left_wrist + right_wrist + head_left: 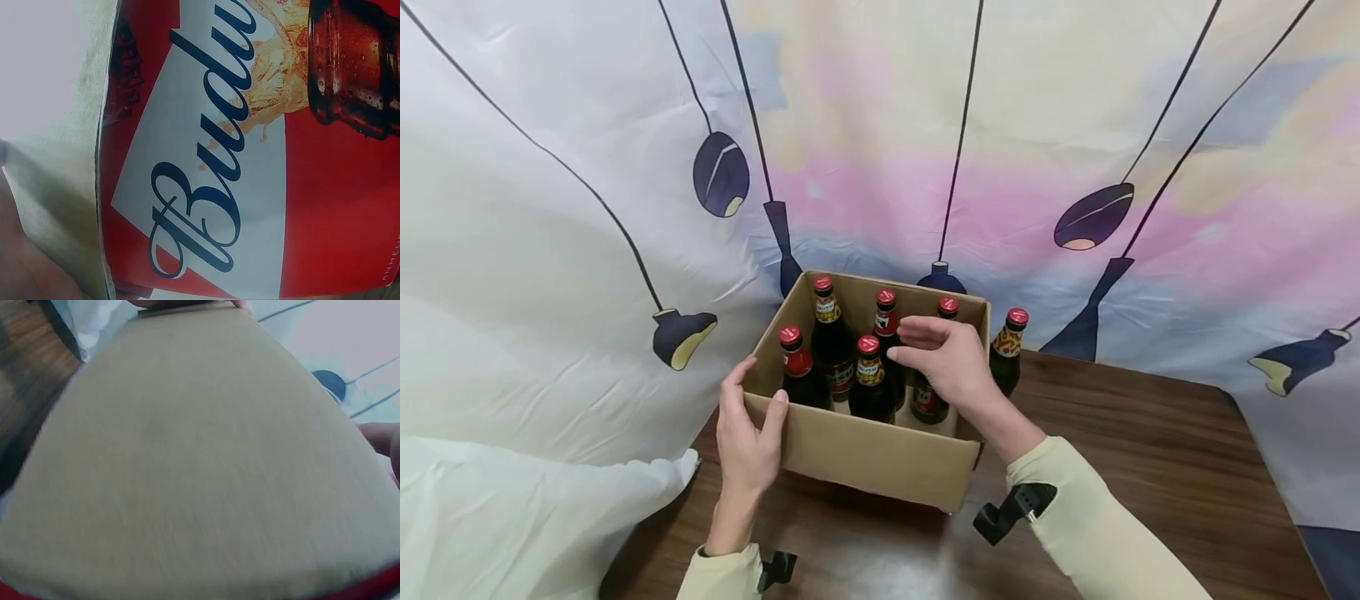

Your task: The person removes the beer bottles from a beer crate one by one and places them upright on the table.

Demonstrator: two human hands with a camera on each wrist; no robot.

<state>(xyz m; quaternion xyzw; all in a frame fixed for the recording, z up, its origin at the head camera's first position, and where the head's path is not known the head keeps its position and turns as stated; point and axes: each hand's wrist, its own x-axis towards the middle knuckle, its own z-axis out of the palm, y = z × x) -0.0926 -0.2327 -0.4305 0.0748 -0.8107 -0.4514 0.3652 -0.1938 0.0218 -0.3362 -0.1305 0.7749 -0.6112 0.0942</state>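
An open-topped cardboard box (880, 454) holds several upright dark glass beer bottles (871, 396) with red caps. At its front left corner my left hand (751, 433) grips the box, thumb over the rim. Part of that hand (28, 262) also shows beside the tan flap (69, 181) in the left wrist view. My right hand (951, 362) is above the bottles, over the box's right part, its fingers loosely bent and nothing visible between them. It partly covers a bottle at the back right. Tan cardboard (200, 450) fills most of the right wrist view.
Another red-capped bottle (1006, 350) stands outside the box, by its right side. The brown wooden table (1135, 458) extends to the right. A patterned curtain (865, 167) hangs close behind the box, and white cloth (535, 508) lies along the left edge.
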